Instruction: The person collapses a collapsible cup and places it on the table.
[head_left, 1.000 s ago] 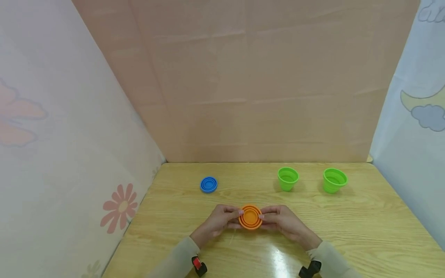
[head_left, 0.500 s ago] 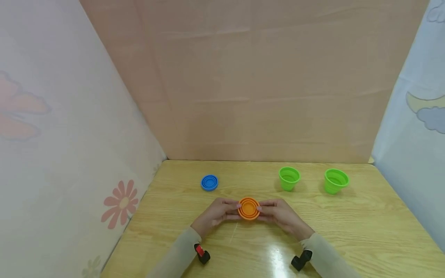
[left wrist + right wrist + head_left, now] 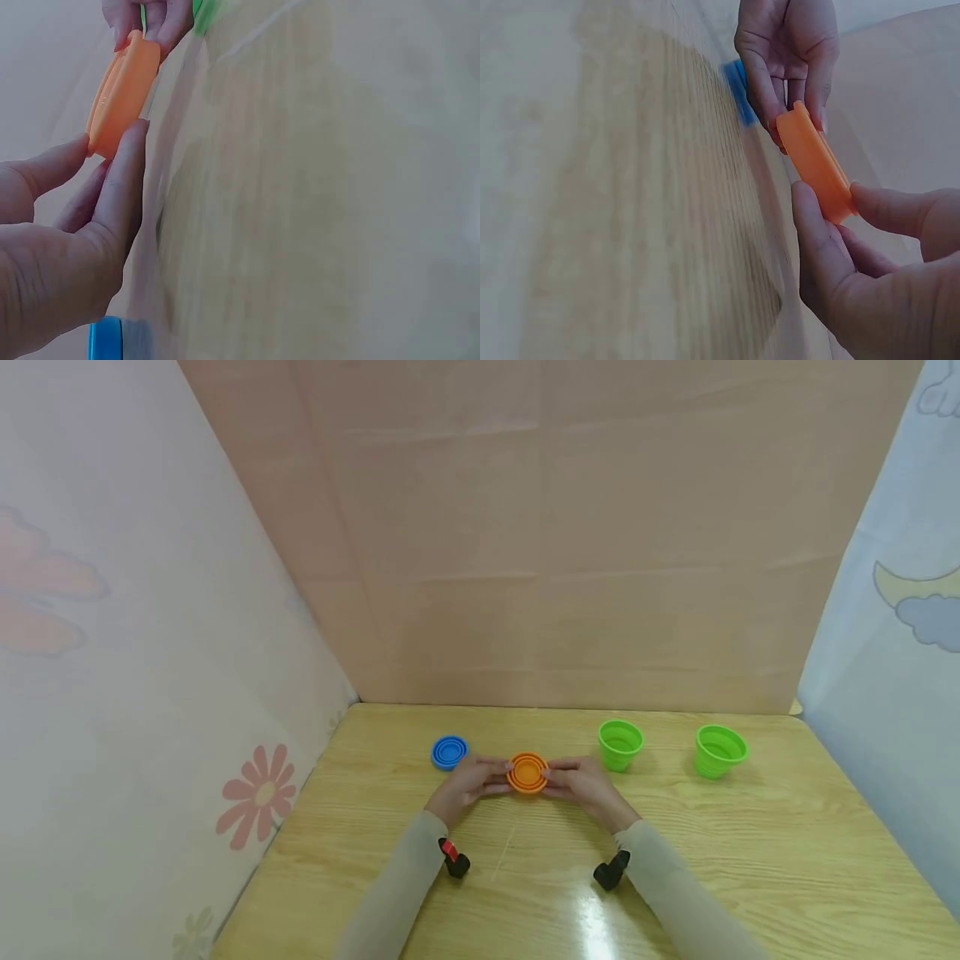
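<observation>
An orange collapsible cup (image 3: 528, 772), folded flat into rings, is held between both hands above the table. My left hand (image 3: 467, 787) pinches its left edge, thumb on the rim and fingers underneath. On the opposite edge my right hand (image 3: 592, 789) has the same kind of pinch. Both wrist views show the folded orange cup (image 3: 126, 94) tilted and off the wood. Just behind the left hand lies a blue folded cup (image 3: 449, 752), partly covered by that hand in the head view.
Two green cups, pulled up to full height, stand at the back right: the nearer-to-centre green cup (image 3: 620, 746) and the outer green cup (image 3: 720, 750). The wooden table (image 3: 525, 893) meets a brown back panel (image 3: 540, 543) and a printed wall (image 3: 150, 693) at left.
Both hands have carried the orange folded cup away from the body, toward the table's back, and slightly left. The blue and green cups stay where they were.
</observation>
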Motion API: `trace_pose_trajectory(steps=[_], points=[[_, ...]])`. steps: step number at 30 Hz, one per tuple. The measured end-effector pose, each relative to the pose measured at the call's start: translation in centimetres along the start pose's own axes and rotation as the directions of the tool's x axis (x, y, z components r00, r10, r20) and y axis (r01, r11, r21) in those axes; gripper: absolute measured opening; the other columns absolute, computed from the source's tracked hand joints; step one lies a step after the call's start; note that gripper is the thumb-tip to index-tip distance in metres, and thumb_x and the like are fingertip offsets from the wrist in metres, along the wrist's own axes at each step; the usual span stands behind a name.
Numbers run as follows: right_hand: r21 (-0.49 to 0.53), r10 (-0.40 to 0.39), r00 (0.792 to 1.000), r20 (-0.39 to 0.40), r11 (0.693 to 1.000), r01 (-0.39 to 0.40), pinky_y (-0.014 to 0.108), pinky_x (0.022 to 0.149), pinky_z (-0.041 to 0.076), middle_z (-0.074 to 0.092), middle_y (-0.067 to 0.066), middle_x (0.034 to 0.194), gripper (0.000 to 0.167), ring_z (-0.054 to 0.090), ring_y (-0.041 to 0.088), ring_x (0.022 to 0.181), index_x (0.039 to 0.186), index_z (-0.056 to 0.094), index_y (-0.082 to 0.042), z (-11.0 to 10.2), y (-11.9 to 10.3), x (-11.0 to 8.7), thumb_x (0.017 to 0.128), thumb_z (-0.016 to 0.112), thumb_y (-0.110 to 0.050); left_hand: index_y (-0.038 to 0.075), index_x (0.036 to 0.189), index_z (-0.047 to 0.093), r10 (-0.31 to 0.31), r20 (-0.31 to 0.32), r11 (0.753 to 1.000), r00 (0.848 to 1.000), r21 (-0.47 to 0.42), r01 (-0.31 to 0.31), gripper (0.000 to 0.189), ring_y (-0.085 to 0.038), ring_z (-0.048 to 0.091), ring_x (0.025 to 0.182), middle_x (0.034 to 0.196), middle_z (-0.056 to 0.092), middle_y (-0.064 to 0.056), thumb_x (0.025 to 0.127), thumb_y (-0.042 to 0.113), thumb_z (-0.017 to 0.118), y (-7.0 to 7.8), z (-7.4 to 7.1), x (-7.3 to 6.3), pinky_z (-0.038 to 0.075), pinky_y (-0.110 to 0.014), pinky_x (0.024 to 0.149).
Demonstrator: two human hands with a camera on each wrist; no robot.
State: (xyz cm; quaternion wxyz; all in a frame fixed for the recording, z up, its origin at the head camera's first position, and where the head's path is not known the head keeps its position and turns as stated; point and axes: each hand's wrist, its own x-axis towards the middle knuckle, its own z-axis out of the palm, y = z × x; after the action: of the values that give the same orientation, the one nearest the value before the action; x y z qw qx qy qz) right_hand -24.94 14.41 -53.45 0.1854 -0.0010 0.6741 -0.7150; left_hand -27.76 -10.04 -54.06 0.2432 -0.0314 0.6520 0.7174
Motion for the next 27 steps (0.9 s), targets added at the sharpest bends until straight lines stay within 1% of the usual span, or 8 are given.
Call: trace_pose_trajectory(steps=[3,9,14,17,20,22,24,27], points=[[-0.027,0.004,0.999,-0.048,1.0,-0.006,0.037,0.093,0.065,0.064,0.034,0.136,0.042,0.077,0.027,0.106,0.14,0.056,0.017,0.3,-0.2,1.0,0.104,0.063,-0.005,-0.007,0.131,0.069,-0.001,-0.024,1.0,1.0,0.012,0.001,0.033,-0.026,0.078,0.106,0.13,0.072,-0.022,0.101,0.006,0.069,0.6,-0.2,0.5,0.066,-0.038,0.091],[-0.065,0.002,0.996,-0.092,0.998,-0.008,0.037,0.092,0.066,0.062,0.035,0.137,0.039,0.077,0.031,0.109,0.138,0.058,0.016,0.3,-0.7,2.2,0.105,0.061,-0.004,-0.007,0.13,0.069,-0.012,-0.067,1.0,0.998,0.026,0.013,0.031,-0.023,0.078,0.102,0.124,0.074,-0.02,0.101,0.007,0.069,1.4,-0.1,1.3,0.066,-0.038,0.091],[-0.081,0.003,0.994,-0.11,0.997,-0.012,0.038,0.093,0.066,0.061,0.036,0.138,0.039,0.076,0.032,0.109,0.137,0.057,0.017,0.2,-0.7,2.9,0.104,0.061,-0.003,-0.007,0.131,0.069,0.005,-0.085,0.999,0.996,0.053,-0.001,0.033,-0.024,0.078,0.103,0.128,0.073,-0.021,0.101,0.006,0.069,1.5,0.2,1.9,0.066,-0.037,0.09],[-0.082,0.004,0.991,-0.136,0.997,-0.016,0.038,0.091,0.066,0.061,0.036,0.137,0.038,0.077,0.03,0.106,0.136,0.058,0.018,0.2,-0.5,3.3,0.103,0.063,-0.001,-0.007,0.13,0.069,0.011,-0.102,0.997,0.995,0.081,-0.002,0.032,-0.025,0.078,0.103,0.13,0.072,-0.022,0.101,0.006,0.069,1.5,0.5,2.3,0.067,-0.037,0.088],[-0.112,-0.014,0.987,-0.161,0.994,-0.004,0.037,0.09,0.066,0.063,0.036,0.136,0.037,0.077,0.03,0.106,0.134,0.061,0.016,0.1,-0.4,3.5,0.103,0.064,-0.002,-0.006,0.129,0.07,0.009,-0.126,0.995,0.992,0.096,0.003,0.031,-0.025,0.079,0.102,0.129,0.072,-0.022,0.101,0.007,0.069,1.4,0.8,2.5,0.067,-0.036,0.087],[-0.139,-0.03,0.982,-0.188,0.99,0.004,0.037,0.088,0.067,0.064,0.035,0.135,0.036,0.078,0.03,0.104,0.132,0.063,0.014,0.0,-0.3,3.6,0.102,0.066,-0.004,-0.006,0.128,0.071,0.02,-0.141,0.994,0.99,0.114,-0.004,0.03,-0.025,0.079,0.1,0.126,0.074,-0.022,0.101,0.007,0.069,1.5,0.9,2.6,0.067,-0.036,0.086],[-0.176,-0.054,0.976,-0.213,0.984,0.016,0.036,0.085,0.067,0.066,0.034,0.132,0.034,0.079,0.031,0.101,0.129,0.067,0.013,0.0,-0.3,3.7,0.101,0.067,-0.005,-0.005,0.125,0.073,0.037,-0.155,0.988,0.987,0.151,-0.014,0.028,-0.024,0.08,0.096,0.12,0.076,-0.021,0.101,0.008,0.07,1.5,1.1,2.6,0.067,-0.036,0.084],[-0.229,-0.088,0.965,-0.246,0.973,0.03,0.035,0.081,0.068,0.069,0.034,0.128,0.03,0.08,0.031,0.095,0.123,0.07,0.013,0.1,-0.4,3.9,0.099,0.07,-0.005,-0.003,0.118,0.076,0.073,-0.188,0.97,0.979,0.241,-0.026,0.023,-0.021,0.08,0.087,0.109,0.079,-0.019,0.1,0.01,0.072,1.8,1.3,2.6,0.068,-0.034,0.079]])
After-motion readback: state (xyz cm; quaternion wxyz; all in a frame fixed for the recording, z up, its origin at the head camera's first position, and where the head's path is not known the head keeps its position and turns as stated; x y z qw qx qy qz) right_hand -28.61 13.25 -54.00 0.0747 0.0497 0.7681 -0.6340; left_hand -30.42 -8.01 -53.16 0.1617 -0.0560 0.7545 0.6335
